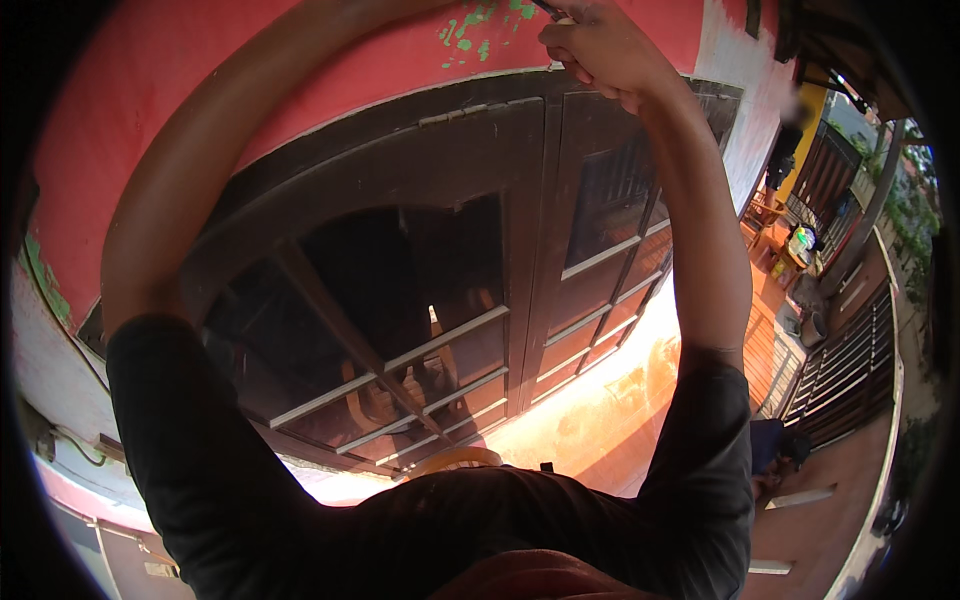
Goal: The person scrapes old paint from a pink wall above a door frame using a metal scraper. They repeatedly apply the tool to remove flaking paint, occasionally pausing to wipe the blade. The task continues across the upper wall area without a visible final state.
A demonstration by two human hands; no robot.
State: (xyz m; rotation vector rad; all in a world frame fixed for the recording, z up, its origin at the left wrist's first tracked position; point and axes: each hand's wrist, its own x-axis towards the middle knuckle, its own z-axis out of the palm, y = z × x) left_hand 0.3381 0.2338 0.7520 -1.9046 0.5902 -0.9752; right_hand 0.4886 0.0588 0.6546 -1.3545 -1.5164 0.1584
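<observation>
My right hand [600,52] is raised high at the top edge, its fingers closed around a slim dark tool [550,10]. Most of the tool is hidden by the fingers or cut off by the frame, so its kind is unclear. My left hand is out of view; only the left forearm [247,82] shows, curving up past the top edge. Close to my right hand, the red painted wall [375,64] has patches of green paint [474,34] where the red is gone. Below it are dark wooden double doors [525,225] with glass panes.
A yellowish rounded object [457,457] sits just beyond my torso. On the right, one person [787,150] stands on the porch and another [776,450] is low by the railing [840,367]. A small table [791,251] there holds items. The tiled floor [592,435] is sunlit.
</observation>
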